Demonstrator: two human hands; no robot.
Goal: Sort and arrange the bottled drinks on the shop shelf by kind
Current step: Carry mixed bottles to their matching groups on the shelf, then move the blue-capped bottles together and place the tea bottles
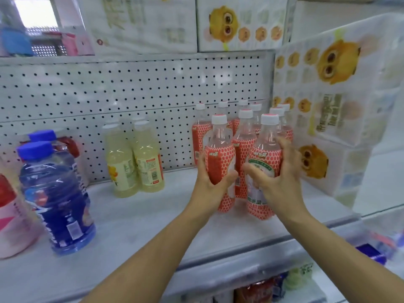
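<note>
Front pair: front-left red bottle [220, 154] and front-right red bottle [265, 154], upright, just beside each other, heading the red-label cluster [246, 119] at the right of the shelf [135, 226].
Left hand [209, 180]: fingers curled round the front-left red bottle at its lower label.
Right hand [278, 178]: wrapped round the front-right red bottle, thumb across the front, fingers on its far side; slightly blurred.
Neighbours: yellow drinks [133, 160] well apart to the left; blue bottles [56, 193] and a pink bottle [11, 215] further left.
Surround: pegboard [131, 88] behind, stacked cartons [328, 110] tight on the right.
Risk: the rows behind stand close together, so a hard push back could topple them like skittles. Both bottles sit near the front lip, and a slip on the smooth wrap could send one off the edge.
</note>
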